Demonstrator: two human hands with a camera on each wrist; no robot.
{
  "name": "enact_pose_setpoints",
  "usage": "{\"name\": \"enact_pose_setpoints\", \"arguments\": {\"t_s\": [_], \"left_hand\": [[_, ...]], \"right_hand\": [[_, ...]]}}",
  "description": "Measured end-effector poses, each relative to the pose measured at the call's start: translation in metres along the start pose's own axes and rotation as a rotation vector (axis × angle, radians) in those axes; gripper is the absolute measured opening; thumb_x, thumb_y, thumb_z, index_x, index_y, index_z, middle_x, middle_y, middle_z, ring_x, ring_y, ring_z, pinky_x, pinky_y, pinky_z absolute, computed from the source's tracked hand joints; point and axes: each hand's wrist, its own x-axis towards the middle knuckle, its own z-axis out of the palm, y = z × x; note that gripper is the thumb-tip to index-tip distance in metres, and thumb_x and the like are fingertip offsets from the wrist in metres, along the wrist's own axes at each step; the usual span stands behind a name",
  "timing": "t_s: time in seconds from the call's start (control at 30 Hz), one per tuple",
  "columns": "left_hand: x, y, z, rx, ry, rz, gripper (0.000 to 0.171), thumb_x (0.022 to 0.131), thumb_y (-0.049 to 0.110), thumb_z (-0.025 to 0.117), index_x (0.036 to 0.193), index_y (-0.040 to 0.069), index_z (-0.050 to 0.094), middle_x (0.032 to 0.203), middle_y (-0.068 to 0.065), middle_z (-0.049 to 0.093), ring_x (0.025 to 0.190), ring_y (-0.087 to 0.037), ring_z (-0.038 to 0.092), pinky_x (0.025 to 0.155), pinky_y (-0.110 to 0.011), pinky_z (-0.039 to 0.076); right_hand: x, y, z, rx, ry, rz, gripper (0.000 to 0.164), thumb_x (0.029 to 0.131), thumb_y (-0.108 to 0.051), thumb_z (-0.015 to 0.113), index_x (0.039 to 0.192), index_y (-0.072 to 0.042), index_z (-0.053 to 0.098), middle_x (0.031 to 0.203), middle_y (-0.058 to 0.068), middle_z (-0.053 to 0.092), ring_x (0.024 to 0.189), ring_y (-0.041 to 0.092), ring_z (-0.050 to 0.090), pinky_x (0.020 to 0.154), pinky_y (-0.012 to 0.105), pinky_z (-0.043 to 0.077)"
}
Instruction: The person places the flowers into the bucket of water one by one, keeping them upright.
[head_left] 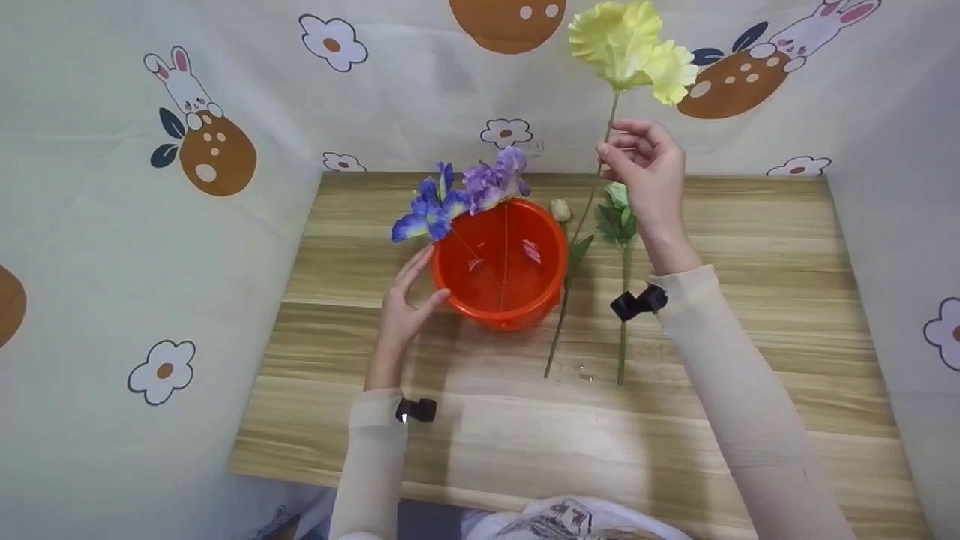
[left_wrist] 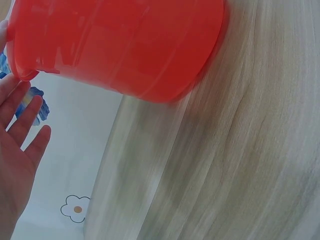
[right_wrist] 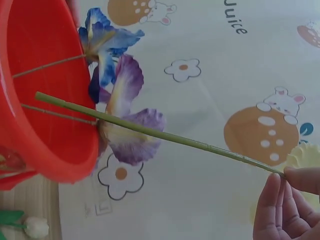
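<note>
1. Head view: a red bucket [head_left: 501, 318] stands upright on a wood-grain table [head_left: 772, 322]. The person's left hand [head_left: 405, 315] is at its left side, loosely opened, thumb and fingertips at the rim. The right hand [head_left: 649, 169] is raised to the right of the bucket and pinches the stem of a yellow flower [head_left: 622, 45], whose head is uppermost and clear of the table. A blue flower [head_left: 427, 214] and a purple flower [head_left: 495, 180] stand with stems inside the bucket, heads leaning over the rim. A white tulip [head_left: 560, 210] and a pale green flower [head_left: 616, 195] lie on the table to the right.

2. Left wrist view: the bucket's base rests on the table. The left hand shows mostly straight, spread fingers just beside the rim; the hand is cut off by the frame edge. Blue petals are visible beyond the fingertips.

3. Right wrist view: thumb and fingers of the right hand close on the yellow flower's stem, with pale yellow petals partly hidden behind the hand. The stem's bare end overlaps the bucket's opening in this view; whether it is over the opening cannot be determined. The white tulip lies apart from the bucket.
</note>
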Motion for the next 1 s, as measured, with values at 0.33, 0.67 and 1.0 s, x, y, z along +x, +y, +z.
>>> {"name": "enact_pose_setpoints", "arguments": {"t_s": [0.33, 0.67, 1.0], "left_hand": [[0.0, 0.0, 0.0, -0.009, -0.001, -0.021, 0.064, 0.084, 0.003, 0.076, 0.143, 0.001, 0.051, 0.152, -0.02, 0.047, 0.144, -0.037, 0.041, 0.123, -0.053, 0.027], [0.0, 0.0, 0.0, -0.001, 0.007, 0.036, 0.063, 0.083, 0.0, 0.076, 0.141, -0.004, 0.052, 0.149, -0.024, 0.049, 0.141, -0.039, 0.043, 0.121, -0.054, 0.03], [0.0, 0.0, -0.001, -0.01, -0.003, 0.011, 0.063, 0.084, 0.0, 0.075, 0.142, -0.002, 0.052, 0.151, -0.022, 0.048, 0.143, -0.039, 0.042, 0.122, -0.054, 0.03]], "right_hand": [[-0.007, 0.019, 0.027, -0.043, -0.025, -0.003, 0.025, 0.088, 0.004, 0.07, 0.112, -0.002, 0.062, 0.085, -0.001, 0.067, 0.073, 0.012, 0.066, 0.066, 0.025, 0.061], [-0.022, 0.055, 0.05, -0.097, -0.059, -0.006, 0.026, 0.088, 0.003, 0.07, 0.112, 0.005, 0.06, 0.09, 0.0, 0.067, 0.076, 0.01, 0.065, 0.067, 0.023, 0.06], [-0.026, 0.084, 0.065, -0.134, -0.098, 0.028, 0.028, 0.09, 0.003, 0.068, 0.115, 0.01, 0.057, 0.093, 0.005, 0.064, 0.077, 0.011, 0.063, 0.075, 0.038, 0.063]]}}
